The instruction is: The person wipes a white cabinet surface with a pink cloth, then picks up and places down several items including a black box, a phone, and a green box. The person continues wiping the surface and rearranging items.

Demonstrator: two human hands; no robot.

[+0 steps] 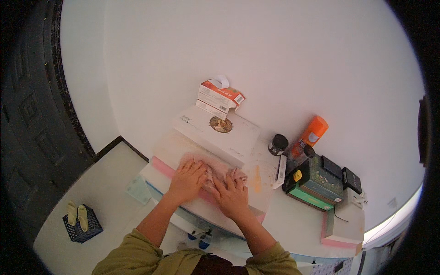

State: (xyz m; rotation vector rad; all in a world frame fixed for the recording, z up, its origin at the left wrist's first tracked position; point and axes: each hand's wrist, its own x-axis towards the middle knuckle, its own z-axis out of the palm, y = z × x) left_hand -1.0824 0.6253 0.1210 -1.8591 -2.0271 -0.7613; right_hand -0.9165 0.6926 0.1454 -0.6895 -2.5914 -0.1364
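A pink cloth (196, 158), bunched and wrinkled in its middle, lies on the table cover (252, 197) in front of me. My left hand (188, 178) rests palm down over its left part, fingertips at the gathered folds. From the right, my right hand (233, 197) holds another part of the cloth, and a crumpled end pokes out past its fingers. Both hands are close together near the table's front edge. Parts of the cloth under the palms are hidden.
Behind the cloth lies a flat white box (216, 132), with an opened red-and-white carton (220, 98) on it. To the right stand a black-lidded jar (278, 144), an orange-capped spray can (311, 134) and a dark green box (321, 178). Slippers lie on a blue crate (84, 225) at left.
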